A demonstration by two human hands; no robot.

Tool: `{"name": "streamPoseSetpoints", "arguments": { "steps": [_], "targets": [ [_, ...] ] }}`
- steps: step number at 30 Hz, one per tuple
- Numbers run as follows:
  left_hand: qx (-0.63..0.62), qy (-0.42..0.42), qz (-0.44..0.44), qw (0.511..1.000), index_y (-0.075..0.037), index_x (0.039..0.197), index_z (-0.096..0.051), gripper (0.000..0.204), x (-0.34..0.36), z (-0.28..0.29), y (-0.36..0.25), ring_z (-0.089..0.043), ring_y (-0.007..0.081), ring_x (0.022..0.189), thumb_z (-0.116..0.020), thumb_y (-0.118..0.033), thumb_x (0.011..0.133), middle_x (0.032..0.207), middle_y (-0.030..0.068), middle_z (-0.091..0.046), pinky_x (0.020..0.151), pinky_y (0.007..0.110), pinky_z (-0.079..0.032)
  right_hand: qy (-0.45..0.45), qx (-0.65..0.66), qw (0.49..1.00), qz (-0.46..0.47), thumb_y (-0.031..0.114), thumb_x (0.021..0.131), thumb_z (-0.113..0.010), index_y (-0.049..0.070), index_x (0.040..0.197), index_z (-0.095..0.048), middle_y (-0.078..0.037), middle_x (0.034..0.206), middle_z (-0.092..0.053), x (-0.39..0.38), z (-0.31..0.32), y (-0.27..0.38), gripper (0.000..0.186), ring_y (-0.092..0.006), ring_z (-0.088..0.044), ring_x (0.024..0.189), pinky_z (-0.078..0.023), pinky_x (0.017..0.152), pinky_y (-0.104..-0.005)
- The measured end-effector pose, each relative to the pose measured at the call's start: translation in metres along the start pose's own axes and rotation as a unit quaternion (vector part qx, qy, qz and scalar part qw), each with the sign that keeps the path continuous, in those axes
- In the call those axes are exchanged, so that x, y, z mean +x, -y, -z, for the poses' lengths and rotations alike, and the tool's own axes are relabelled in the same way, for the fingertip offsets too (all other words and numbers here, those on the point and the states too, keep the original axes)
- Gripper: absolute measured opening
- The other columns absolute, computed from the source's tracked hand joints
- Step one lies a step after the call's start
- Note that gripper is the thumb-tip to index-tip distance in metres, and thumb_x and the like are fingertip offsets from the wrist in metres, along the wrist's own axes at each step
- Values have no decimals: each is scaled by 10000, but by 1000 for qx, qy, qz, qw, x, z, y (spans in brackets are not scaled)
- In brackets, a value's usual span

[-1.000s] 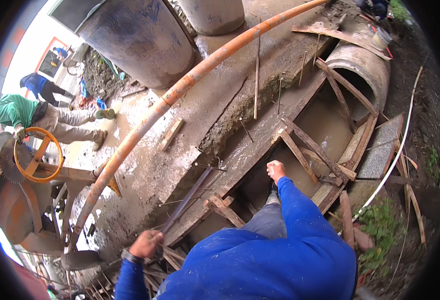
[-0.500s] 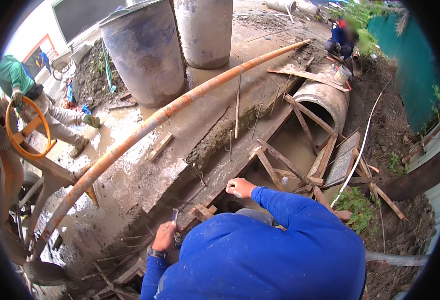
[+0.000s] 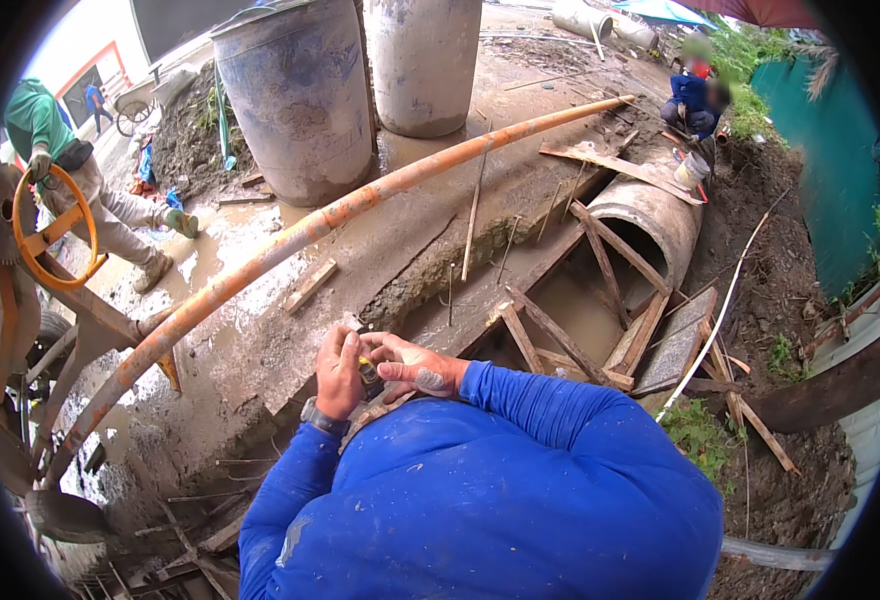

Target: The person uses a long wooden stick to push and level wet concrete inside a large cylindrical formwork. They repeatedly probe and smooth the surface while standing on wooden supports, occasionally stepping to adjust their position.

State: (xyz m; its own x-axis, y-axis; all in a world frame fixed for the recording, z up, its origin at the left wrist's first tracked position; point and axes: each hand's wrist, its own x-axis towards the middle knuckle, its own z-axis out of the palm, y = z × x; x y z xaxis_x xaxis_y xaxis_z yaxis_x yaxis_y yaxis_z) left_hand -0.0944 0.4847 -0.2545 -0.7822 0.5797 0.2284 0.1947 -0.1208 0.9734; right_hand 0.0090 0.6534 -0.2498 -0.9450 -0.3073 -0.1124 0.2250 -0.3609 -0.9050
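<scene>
Close in front of my chest, my left hand [image 3: 338, 372] is closed around a small black-and-yellow tool [image 3: 369, 376], whose kind I cannot make out. My right hand [image 3: 422, 366] has come against it from the right, with curled fingers and thumb at the tool. A pale grey smear marks the right hand's back. My left wrist carries a watch [image 3: 323, 416]. Both hands are above the edge of a muddy trench lined with a long board [image 3: 520, 290]. Wooden braces [image 3: 560, 330] cross the trench just right of my hands.
A concrete pipe [image 3: 650, 215] lies in the trench ahead. A long orange-rusted pole [image 3: 360, 205] slants across the ground. Thin steel rods [image 3: 451, 295] stick up along the trench. Large drums [image 3: 295, 110] stand beyond. One person [image 3: 55, 130] grips an orange wheel [image 3: 60, 240]; others crouch far right.
My right hand has moved left and down to meet the left. My left hand has risen with the tool. The view has shifted slightly.
</scene>
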Motion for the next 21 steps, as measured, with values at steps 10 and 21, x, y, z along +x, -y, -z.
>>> {"name": "streamPoseSetpoints", "arguments": {
  "steps": [10, 21],
  "targets": [
    [-97, 99, 18, 990, -29, 1110, -516, 204, 4, -46, 18, -524, 114, 858, -465, -222, 1070, 937, 46, -564, 798, 269, -456, -35, 109, 989, 95, 305, 924, -776, 97, 1639, -147, -96, 1526, -385, -6, 22, -25, 975, -219, -405, 1386, -391, 1122, -356],
    [-212, 153, 128, 957, -32, 1027, -605, 184, -25, -37, 19, -595, 112, 823, -542, -203, 1005, 973, 48, -634, 741, 259, -508, -44, 34, 997, 52, 189, 866, -661, 10, 1621, -153, -129, 1563, -347, -27, 16, -29, 928, -217, -313, 1480, -274, 1213, -359]
  ]
}}
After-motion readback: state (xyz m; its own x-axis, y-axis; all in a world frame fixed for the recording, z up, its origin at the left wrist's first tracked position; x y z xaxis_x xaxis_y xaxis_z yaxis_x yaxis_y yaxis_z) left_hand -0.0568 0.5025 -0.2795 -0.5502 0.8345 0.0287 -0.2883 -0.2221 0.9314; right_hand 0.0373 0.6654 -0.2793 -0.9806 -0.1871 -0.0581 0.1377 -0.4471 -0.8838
